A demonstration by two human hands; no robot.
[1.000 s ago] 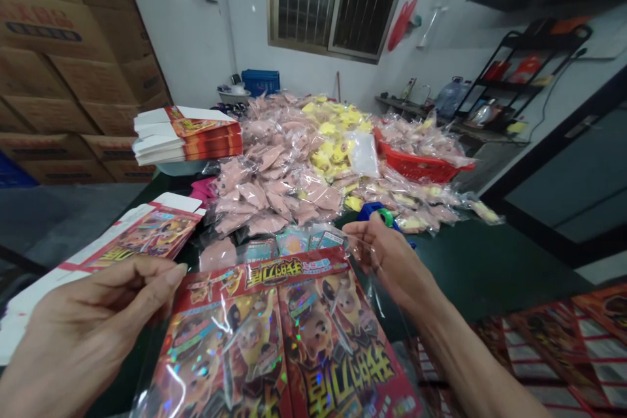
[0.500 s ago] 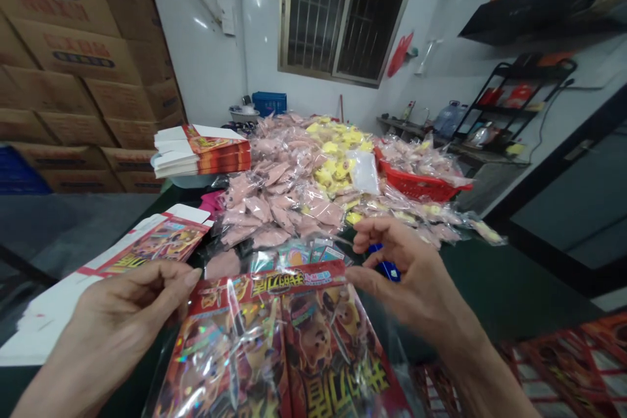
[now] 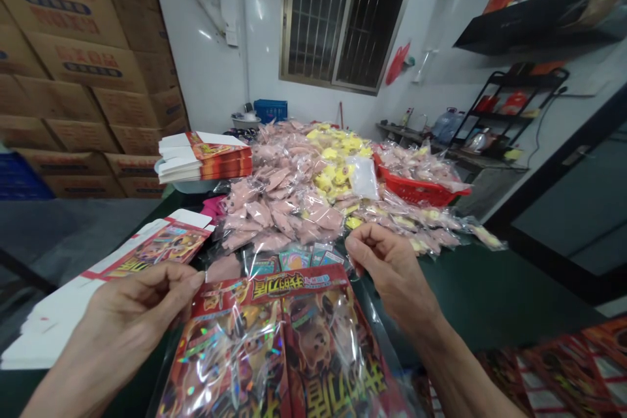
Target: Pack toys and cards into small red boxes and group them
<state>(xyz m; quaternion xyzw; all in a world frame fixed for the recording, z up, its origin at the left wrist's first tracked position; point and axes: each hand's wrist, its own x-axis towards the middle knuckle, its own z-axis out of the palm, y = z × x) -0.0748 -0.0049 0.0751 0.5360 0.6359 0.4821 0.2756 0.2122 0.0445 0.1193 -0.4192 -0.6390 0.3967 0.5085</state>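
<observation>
From the head view, my left hand and right hand pinch narrowly at the top corners of a clear bag, so its film lies taut over a red printed sheet, between my hands above the green table.

Green worktable, bagged pink and yellow packets, red basket, printed cartons

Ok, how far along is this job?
Done: a stack of folded red printed cartons looks finished. In hand: the left hand and right hand hold a clear-wrapped red printed sheet. Left: a large heap of pink and yellow bagged items.
</observation>
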